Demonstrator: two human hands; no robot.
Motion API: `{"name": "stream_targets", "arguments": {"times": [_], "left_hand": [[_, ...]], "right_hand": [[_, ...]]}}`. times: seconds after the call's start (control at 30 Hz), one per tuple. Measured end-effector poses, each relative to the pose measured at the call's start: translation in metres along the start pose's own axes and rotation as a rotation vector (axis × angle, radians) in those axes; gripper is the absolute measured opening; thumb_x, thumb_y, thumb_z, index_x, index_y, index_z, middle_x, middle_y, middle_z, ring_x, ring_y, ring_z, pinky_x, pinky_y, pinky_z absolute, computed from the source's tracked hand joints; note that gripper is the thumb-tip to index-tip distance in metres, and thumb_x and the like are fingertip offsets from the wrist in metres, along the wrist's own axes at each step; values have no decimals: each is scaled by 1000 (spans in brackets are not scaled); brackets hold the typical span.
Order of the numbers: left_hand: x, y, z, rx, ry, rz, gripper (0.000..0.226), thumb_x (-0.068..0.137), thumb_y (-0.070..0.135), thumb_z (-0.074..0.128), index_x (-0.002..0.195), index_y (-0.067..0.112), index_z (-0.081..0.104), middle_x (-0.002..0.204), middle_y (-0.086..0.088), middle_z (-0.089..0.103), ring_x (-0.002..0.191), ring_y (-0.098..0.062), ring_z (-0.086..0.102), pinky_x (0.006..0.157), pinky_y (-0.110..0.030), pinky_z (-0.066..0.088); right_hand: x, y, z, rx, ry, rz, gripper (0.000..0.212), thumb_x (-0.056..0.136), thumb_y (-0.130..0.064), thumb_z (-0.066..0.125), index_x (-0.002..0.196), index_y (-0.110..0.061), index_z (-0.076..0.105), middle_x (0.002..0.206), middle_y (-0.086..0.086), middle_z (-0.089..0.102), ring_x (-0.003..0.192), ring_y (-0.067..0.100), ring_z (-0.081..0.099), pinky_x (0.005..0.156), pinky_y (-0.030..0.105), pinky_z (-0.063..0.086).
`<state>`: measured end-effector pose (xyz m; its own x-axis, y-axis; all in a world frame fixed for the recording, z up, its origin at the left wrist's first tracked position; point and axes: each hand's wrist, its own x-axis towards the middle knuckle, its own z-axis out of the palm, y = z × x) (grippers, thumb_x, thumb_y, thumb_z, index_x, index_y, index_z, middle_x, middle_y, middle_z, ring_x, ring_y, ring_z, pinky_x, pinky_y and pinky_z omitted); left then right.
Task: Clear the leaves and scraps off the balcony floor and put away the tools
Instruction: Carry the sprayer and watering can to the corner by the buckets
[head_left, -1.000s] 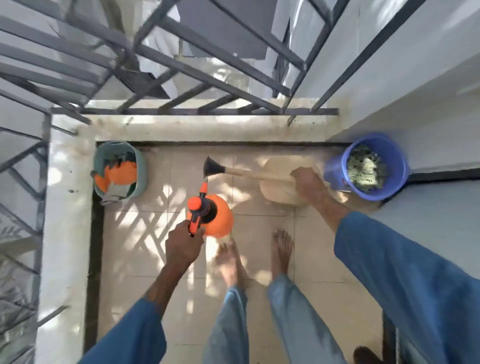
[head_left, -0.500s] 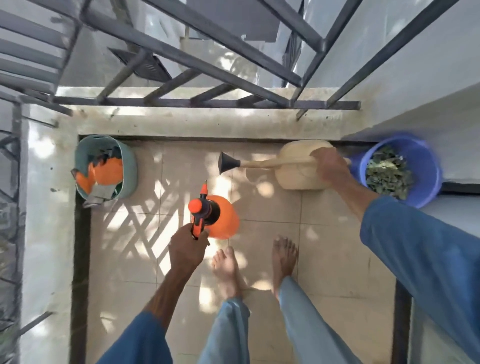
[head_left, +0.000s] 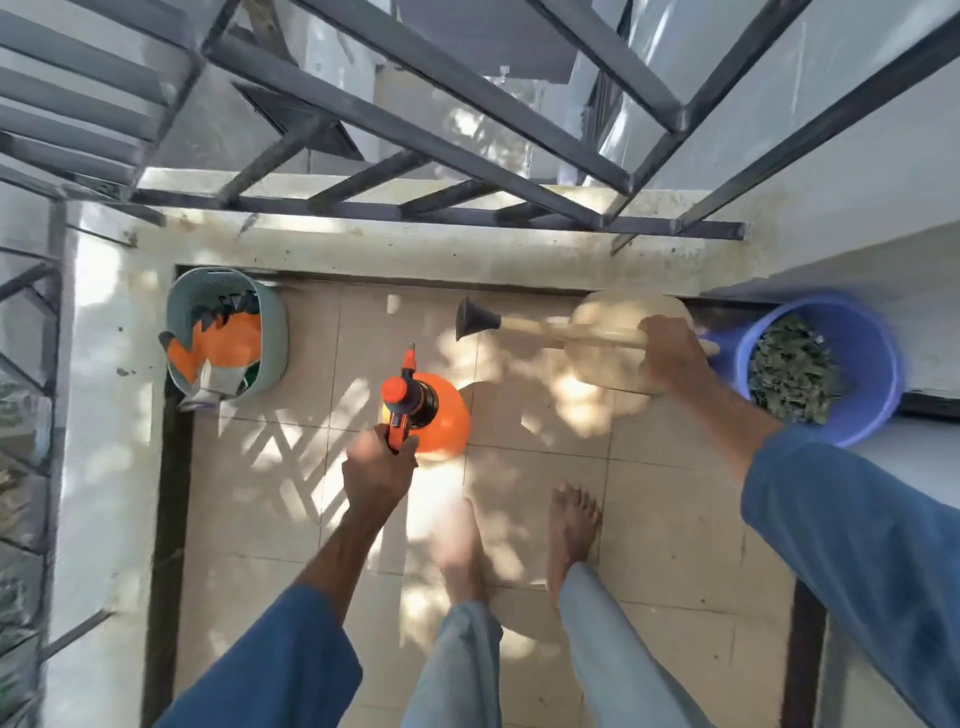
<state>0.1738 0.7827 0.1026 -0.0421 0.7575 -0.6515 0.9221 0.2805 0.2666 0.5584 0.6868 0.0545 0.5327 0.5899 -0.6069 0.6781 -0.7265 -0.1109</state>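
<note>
Tiled balcony floor (head_left: 675, 493), sun-dappled, both hands busy.
Left hand (head_left: 376, 475) grips the orange sprayer (head_left: 441, 415) by its handle at centre; right hand (head_left: 672, 353) clutches the beige watering can (head_left: 608, 358) at two o'clock, just beside the blue bucket (head_left: 883, 364) of leaves (head_left: 789, 374) at three.

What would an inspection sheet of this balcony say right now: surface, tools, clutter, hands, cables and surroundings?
Surface: tiled floor, patched with sun and shadow; no loose leaves made out.
Job's things: orange sprayer and beige watering can, both in hand; blue bucket in the right corner, holding leaves; green basket in the left corner, holding orange and grey tools.
Clutter: nothing seen.
Hands: left hand grips the sprayer's handle; right hand grips the watering can's handle.
Cables: nothing seen.
Surroundings: stained concrete ledge under a dark metal railing; white walls; bare feet on the tiles.
</note>
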Motion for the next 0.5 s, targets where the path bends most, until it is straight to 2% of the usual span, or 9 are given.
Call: {"name": "stream_targets", "arguments": {"times": [0.1, 0.2, 0.27, 0.33, 0.37, 0.43, 0.5], "left_hand": [[15, 3, -1, -2, -5, 19, 33, 89, 44, 65, 89, 12, 68, 78, -2, 71, 79, -30, 65, 70, -34, 45], [29, 12, -5, 41, 14, 11, 29, 90, 39, 68, 94, 11, 71, 92, -9, 74, 89, -36, 67, 68, -33, 42], [36, 20, -8, 45, 27, 6, 30, 91, 38, 69, 99, 9, 71, 96, -11, 73, 92, -36, 67, 70, -33, 44], [45, 26, -8, 53, 40, 18, 29, 91, 37, 69, 97, 9, 71, 95, -10, 73, 94, -35, 68, 73, -35, 47], [50, 29, -8, 62, 50, 32, 28, 91, 36, 70, 95, 9, 71, 95, -10, 74, 95, -35, 68, 75, -36, 48], [59, 33, -9, 62, 80, 56, 29, 91, 35, 71, 95, 6, 71, 94, -12, 74, 94, -36, 67, 76, -36, 45], [67, 39, -9, 31, 111, 88, 31, 90, 32, 71, 96, 2, 69, 93, -16, 73, 92, -38, 66, 73, -36, 43]], "right_hand": [[-9, -13, 3, -75, 15, -18, 37, 84, -6, 59, 120, -9, 51, 116, 21, 55, 110, 41, 53, 92, 50, 49], [-28, -31, 7, -138, 114, -39, 52, 71, -3, 71, 120, -3, 53, 114, 25, 52, 110, 42, 50, 84, 52, 50], [-42, -42, 14, -88, 200, -101, 56, 73, -9, 69, 125, 4, 54, 120, 34, 52, 116, 49, 51, 89, 59, 50], [-54, -52, 22, 9, 281, -108, 57, 89, -24, 44, 134, 11, 50, 134, 41, 46, 130, 55, 44, 101, 62, 42], [-54, -57, 22, 36, 299, -118, 56, 95, -28, 36, 132, 12, 53, 133, 41, 48, 128, 56, 47, 100, 61, 44], [-51, -67, 22, 9, 328, -116, 46, 97, -24, 51, 126, 11, 58, 128, 39, 54, 121, 54, 55, 95, 59, 51], [-54, -71, 41, -4, 311, -128, 52, 87, -19, 62, 130, 9, 55, 134, 38, 51, 127, 53, 50, 100, 59, 48]]}}
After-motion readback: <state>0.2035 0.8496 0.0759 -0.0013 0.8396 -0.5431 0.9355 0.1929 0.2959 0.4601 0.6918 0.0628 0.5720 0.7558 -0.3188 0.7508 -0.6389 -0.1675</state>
